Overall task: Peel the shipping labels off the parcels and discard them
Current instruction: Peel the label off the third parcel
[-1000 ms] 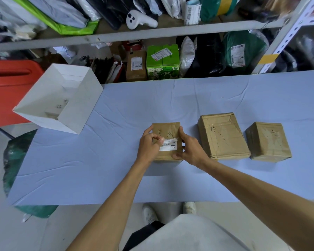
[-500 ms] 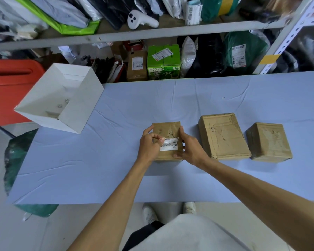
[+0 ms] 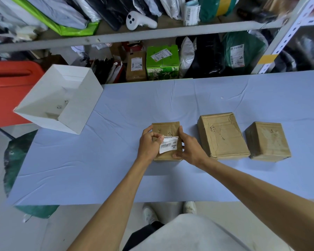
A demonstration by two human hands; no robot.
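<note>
A small brown cardboard parcel (image 3: 166, 130) sits on the pale blue table (image 3: 116, 160), near the front middle. A white shipping label (image 3: 169, 144) with a barcode is partly lifted off its near top. My left hand (image 3: 149, 144) pinches the label's left edge between thumb and fingers. My right hand (image 3: 189, 149) grips the parcel's right side and holds it down. Two more brown parcels, a larger one (image 3: 222, 135) and a smaller one (image 3: 267, 141), lie to the right with no label showing on top.
An open white box (image 3: 62, 98) stands tilted at the table's back left corner, with small scraps inside. Behind the table are shelves packed with bags and parcels, including a green box (image 3: 162, 63). An orange bin (image 3: 5, 87) is at the far left.
The label has come further off the parcel: my left hand has pulled its left edge up and more white paper shows. My right hand still holds the parcel.
</note>
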